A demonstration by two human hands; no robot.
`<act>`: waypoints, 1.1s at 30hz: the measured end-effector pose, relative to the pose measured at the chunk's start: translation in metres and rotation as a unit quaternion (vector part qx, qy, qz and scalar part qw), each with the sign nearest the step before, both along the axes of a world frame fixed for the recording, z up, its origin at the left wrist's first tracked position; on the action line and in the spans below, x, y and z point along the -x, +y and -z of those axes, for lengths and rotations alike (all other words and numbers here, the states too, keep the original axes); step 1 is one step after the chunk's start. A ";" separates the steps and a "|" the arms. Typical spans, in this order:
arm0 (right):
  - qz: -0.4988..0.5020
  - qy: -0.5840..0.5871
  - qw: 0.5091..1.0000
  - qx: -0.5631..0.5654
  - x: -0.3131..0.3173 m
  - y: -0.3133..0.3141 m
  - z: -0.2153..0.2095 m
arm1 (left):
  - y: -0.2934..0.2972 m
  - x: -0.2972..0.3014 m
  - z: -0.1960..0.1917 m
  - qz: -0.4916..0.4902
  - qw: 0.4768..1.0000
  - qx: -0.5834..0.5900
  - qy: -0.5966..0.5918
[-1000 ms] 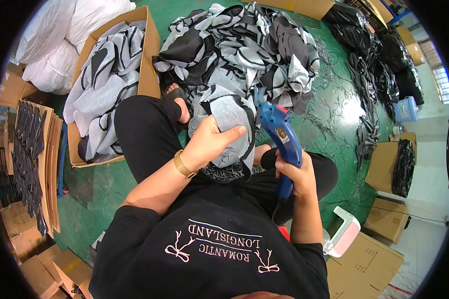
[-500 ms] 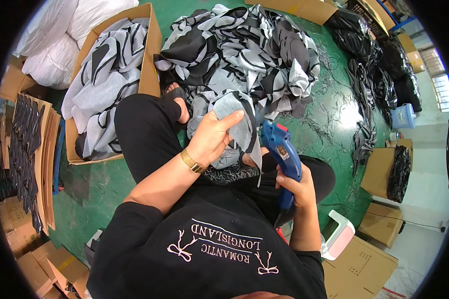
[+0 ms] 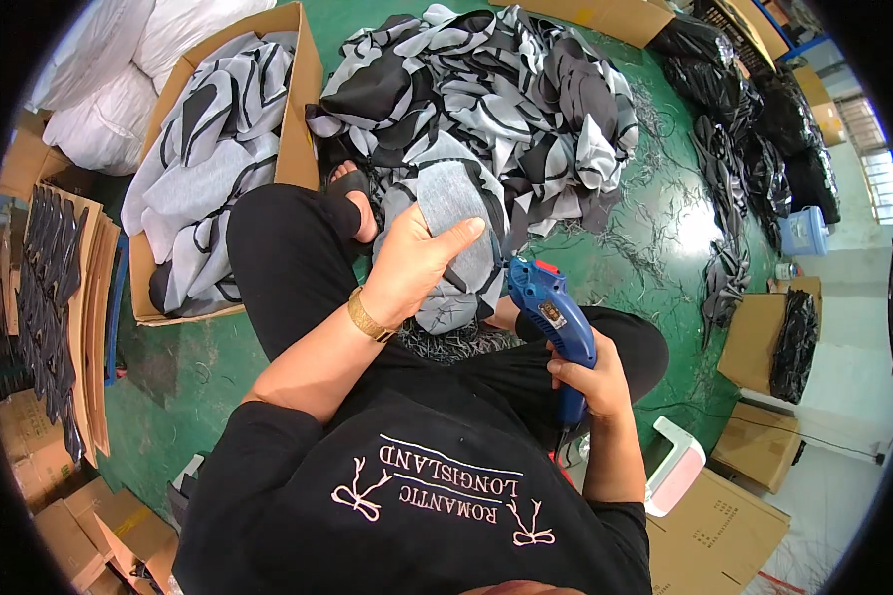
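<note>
My left hand (image 3: 415,263), with a gold bracelet at the wrist, grips a grey fabric piece (image 3: 454,213) with black edging and holds it over my lap. My right hand (image 3: 587,382) is closed around the handle of a blue electric cutter (image 3: 552,315). The cutter's nose points up at the right edge of the fabric piece. Dark fabric trimmings (image 3: 456,342) lie on my black trousers under the piece.
A big heap of grey, black and white fabric pieces (image 3: 506,94) lies on the green floor ahead. A cardboard box (image 3: 298,119) at the left holds more pieces. Black fabric bundles (image 3: 754,129), other cardboard boxes (image 3: 709,521) and white sacks (image 3: 109,89) lie around.
My left hand has turned the fabric piece and lifted it slightly. The cutter stays close against the piece's right edge, with my right hand a little lower.
</note>
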State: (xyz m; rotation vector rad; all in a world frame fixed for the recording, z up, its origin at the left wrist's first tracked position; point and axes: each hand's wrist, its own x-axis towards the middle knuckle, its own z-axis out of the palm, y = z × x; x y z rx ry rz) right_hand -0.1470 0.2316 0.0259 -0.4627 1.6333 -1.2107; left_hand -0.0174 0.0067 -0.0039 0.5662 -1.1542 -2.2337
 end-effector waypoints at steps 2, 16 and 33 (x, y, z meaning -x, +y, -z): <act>0.003 0.002 1.000 0.004 0.000 -0.001 0.000 | 0.001 -0.001 0.000 0.000 1.000 0.012 -0.004; -0.016 0.077 0.997 0.010 0.004 -0.011 -0.009 | 0.008 -0.006 0.000 0.022 0.988 0.134 -0.071; 0.053 0.170 0.980 0.090 0.001 -0.073 0.004 | 0.020 -0.001 -0.007 0.166 0.978 -0.123 0.011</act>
